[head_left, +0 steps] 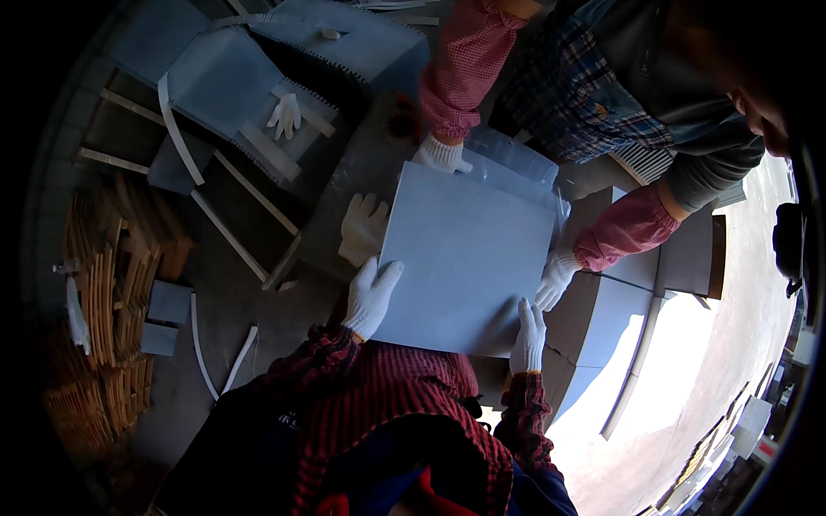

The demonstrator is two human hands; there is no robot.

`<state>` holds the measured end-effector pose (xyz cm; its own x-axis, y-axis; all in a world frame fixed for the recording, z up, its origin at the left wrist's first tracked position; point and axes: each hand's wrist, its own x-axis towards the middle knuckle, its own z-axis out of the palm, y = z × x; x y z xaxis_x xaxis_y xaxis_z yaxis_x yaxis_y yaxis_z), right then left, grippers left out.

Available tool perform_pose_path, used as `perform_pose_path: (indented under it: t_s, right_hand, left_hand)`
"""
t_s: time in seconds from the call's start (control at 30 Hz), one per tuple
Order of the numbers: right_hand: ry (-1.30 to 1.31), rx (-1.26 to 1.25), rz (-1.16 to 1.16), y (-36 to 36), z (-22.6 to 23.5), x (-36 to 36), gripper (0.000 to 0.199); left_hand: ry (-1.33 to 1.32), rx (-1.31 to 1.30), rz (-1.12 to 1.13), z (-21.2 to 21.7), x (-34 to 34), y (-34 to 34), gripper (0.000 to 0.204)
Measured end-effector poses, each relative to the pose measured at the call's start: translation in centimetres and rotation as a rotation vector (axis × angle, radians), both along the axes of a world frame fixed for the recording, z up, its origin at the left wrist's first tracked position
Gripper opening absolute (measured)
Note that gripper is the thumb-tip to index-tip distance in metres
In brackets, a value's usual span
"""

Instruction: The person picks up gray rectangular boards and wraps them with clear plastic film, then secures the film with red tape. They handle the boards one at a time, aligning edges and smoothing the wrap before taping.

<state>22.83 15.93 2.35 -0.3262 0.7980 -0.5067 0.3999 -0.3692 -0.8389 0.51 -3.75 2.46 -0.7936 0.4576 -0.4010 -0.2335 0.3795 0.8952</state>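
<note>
grey panel [469,249]: lying flat between wearer [391,378] and co-worker [594,112]
left hand [371,298]: fingers straight, unclenched, against its left edge
right hand [529,338]: fingers likewise, at the right edge
step: apparently joint steadying
next move: seemingly calls for even pressure

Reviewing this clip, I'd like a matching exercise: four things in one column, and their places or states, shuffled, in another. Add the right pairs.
Things:
1. grey panel
2. camera wearer's left hand
3. loose white glove
4. brown stack

Places and states:
A. far left of the picture, below mid-height at its lower end
B. gloved, touching the grey panel's left edge
C. upper left, with no hand inside
D. middle of the picture

Right pairs: 1-D, 2-B, 3-C, 4-A.
</note>
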Motion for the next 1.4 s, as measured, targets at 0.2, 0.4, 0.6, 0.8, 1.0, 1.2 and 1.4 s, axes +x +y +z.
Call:
perform_pose_path:
  t_s: [0.2,0.4,0.6,0.8,1.0,1.2,1.4]
  right_hand:
    - [-0.005,0.045,-0.034,3.9,-3.3,0.9,0.045]
    - [-0.081,0.057,-0.088,5.7,-6.5,-0.3,0.047]
    - [-0.051,0.072,-0.125,6.8,-10.8,-1.1,0.046]
    - [-0.033,0.008,-0.172,6.3,-12.5,-1.2,0.042]
    - [-0.091,0.112,-0.1,6.4,-17.5,0.3,0.039]
    - [-0.085,0.082,-0.104,5.8,-18.4,-0.7,0.041]
    - [-0.089,-0.057,-0.104,5.6,-18.8,-1.6,0.035]
  left_hand:
    - [-0.043,-0.089,-0.063,-3.1,-0.8,5.0,0.041]
    - [0.042,-0.182,-0.116,-5.7,-3.0,7.9,0.044]
    - [0.166,-0.113,-0.107,-9.2,-4.7,9.3,0.043]
    - [0.204,-0.209,-0.137,-11.6,-4.5,9.8,0.047]
    - [0.254,-0.305,-0.157,-16.3,-4.4,9.5,0.053]
    - [0.288,-0.43,-0.191,-17.8,-4.5,9.6,0.055]
    - [0.509,-0.678,-0.532,-13.8,-6.1,8.0,0.056]
